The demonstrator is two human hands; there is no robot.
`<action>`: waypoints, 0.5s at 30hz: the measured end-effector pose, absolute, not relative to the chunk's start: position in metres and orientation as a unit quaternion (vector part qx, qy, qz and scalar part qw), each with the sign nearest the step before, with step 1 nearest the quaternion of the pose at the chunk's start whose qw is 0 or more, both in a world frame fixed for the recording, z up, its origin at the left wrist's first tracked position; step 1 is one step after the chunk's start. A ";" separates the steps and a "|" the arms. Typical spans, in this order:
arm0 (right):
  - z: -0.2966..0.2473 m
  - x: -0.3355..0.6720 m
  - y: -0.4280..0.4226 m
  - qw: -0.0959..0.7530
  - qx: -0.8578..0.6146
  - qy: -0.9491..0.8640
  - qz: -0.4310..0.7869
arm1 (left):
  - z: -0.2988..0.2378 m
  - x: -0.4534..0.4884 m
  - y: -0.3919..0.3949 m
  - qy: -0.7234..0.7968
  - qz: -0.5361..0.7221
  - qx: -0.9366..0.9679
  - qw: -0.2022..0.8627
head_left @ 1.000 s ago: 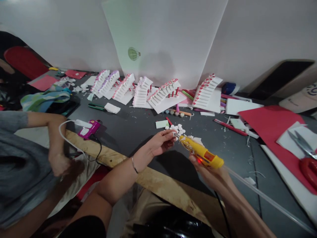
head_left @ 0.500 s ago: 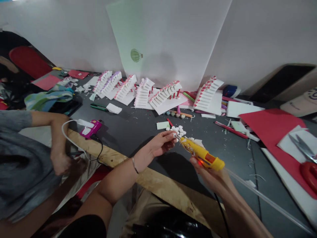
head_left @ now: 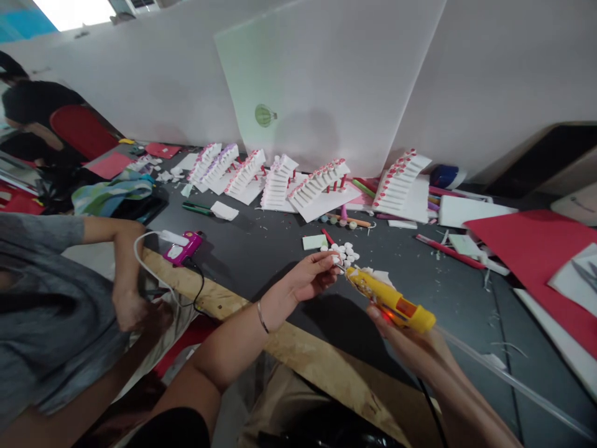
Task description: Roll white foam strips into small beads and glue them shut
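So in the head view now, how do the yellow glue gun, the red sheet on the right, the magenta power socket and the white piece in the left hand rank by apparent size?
1. Red sheet
2. Yellow glue gun
3. Magenta power socket
4. White piece, partly hidden by the left hand

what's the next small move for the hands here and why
I'd probably squeeze a small dab from the yellow glue gun onto the small white piece: the left hand pinches that piece, the right hand holds the gun, and its metal tip looks to be at or very near the piece.
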State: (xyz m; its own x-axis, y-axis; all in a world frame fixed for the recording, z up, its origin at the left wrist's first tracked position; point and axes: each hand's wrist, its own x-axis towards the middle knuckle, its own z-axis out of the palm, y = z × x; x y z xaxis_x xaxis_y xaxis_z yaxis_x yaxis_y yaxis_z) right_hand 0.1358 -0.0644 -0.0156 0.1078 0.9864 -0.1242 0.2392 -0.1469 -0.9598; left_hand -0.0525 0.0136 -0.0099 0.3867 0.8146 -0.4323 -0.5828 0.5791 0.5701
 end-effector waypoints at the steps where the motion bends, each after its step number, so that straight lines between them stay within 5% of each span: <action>1: -0.016 0.136 -0.065 0.426 -0.614 -0.497 0.441 | -0.011 -0.053 0.014 0.353 0.427 0.163 0.816; 15: -0.017 0.134 -0.065 0.429 -0.618 -0.480 0.451 | -0.008 -0.052 0.013 0.342 0.425 0.187 0.817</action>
State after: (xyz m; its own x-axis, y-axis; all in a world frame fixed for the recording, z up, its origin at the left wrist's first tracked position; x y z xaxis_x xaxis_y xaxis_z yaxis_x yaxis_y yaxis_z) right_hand 0.1340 -0.0654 -0.0169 0.1313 0.9805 -0.1465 0.2064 -0.1716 -0.9633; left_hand -0.0522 0.0135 -0.0082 0.4056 0.8219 -0.4000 -0.5661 0.5694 0.5961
